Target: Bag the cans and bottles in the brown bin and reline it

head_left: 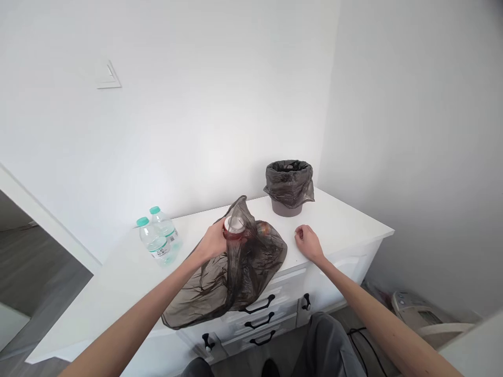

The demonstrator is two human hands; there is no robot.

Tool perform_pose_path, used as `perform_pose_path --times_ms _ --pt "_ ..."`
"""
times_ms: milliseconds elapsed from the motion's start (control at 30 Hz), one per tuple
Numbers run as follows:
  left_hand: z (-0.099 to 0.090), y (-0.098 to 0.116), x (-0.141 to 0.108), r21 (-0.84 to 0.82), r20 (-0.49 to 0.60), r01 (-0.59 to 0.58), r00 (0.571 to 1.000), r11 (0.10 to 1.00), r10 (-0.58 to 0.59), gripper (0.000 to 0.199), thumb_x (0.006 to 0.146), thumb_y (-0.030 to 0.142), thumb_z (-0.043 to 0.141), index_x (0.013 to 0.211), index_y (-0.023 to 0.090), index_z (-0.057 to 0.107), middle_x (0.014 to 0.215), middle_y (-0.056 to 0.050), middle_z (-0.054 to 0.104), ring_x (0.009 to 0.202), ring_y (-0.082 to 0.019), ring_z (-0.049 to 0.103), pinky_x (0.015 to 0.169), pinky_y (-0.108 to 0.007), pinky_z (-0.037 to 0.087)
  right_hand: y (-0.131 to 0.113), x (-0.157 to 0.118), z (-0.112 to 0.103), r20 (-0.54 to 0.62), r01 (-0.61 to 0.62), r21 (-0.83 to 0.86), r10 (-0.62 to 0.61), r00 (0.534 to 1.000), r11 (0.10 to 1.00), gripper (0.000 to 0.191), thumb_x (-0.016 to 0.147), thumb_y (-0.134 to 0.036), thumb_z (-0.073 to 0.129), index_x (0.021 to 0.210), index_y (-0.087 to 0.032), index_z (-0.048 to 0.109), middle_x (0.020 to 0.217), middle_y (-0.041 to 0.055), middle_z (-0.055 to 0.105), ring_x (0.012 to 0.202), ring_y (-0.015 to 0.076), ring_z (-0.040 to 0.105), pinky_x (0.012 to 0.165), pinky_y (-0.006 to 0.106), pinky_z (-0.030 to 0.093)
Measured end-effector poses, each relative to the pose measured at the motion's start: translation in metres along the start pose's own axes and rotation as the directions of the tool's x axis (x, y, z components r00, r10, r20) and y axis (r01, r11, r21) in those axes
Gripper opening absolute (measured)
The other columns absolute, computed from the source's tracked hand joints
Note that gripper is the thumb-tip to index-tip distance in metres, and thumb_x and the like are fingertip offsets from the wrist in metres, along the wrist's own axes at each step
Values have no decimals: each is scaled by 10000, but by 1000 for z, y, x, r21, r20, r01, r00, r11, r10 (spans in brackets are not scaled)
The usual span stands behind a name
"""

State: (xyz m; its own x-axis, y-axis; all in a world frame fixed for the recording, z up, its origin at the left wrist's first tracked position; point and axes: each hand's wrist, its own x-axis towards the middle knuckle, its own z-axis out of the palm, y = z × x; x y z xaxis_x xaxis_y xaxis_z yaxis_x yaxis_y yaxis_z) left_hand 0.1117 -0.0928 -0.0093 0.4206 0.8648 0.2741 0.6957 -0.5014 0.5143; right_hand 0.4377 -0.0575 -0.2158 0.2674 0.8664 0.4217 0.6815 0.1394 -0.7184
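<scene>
My left hand [214, 240] is closed round the side of a red container with a white top [234, 225], at the mouth of a thin dark plastic bag [251, 272]. Some of the bag's film covers the container, so its kind is hard to make out. The bag lies spread over the cabinet top and hangs past the front edge. Something orange [264, 229] shows dimly through its film. My right hand [308, 242] rests on the white surface to the right of the bag, fingers curled in, with nothing visible in them.
Two clear bottles with green caps, one nearer [154, 241] and one behind [164, 222], stand on the left of the white cabinet [353, 222]. A small bin [286, 207] lined with a dark bag stands by the back wall. Black drawer handles [259, 319] line the front.
</scene>
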Motion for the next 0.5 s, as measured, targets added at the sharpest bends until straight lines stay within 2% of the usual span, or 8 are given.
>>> perform_pose_path --times_ms 100,200,367,433,500 --pt "-16 1 -25 -177 -65 111 990 978 -124 678 711 588 789 1234 179 650 1180 -96 763 1063 -313 713 915 -405 560 -3 -5 1 15 -3 -21 4 1000 1000 133 875 -233 440 944 -219 553 1025 72 628 842 207 610 773 342 463" --pt "-37 1 -51 -320 -54 212 969 923 -241 654 718 609 798 1191 178 658 1172 -108 764 1098 -316 700 952 -415 548 -7 -9 3 35 -2 -34 3 999 999 171 873 -236 452 998 -214 568 1072 74 637 891 202 633 794 332 468" --pt "-72 -19 -102 -394 -132 403 865 826 -485 760 827 707 659 1380 200 539 1311 -130 696 1209 -310 656 942 -394 553 -13 -6 13 56 -26 -64 30 998 998 204 882 -236 471 1053 -207 577 1122 77 649 909 187 655 788 311 469" --pt "-84 -36 -122 -372 -90 478 835 796 -543 760 863 725 594 1428 224 504 1289 -120 703 1155 -301 685 873 -373 569 -15 -3 18 61 -34 -83 39 997 996 209 878 -226 481 1057 -200 585 1121 81 652 906 189 654 785 311 461" --pt "-96 -56 -141 -216 -48 558 814 802 -579 747 850 742 588 1401 242 530 1148 -100 749 1008 -304 727 764 -358 568 -15 -1 22 70 -32 -105 40 997 994 203 875 -216 492 1046 -195 600 1116 85 655 911 197 650 781 314 449"
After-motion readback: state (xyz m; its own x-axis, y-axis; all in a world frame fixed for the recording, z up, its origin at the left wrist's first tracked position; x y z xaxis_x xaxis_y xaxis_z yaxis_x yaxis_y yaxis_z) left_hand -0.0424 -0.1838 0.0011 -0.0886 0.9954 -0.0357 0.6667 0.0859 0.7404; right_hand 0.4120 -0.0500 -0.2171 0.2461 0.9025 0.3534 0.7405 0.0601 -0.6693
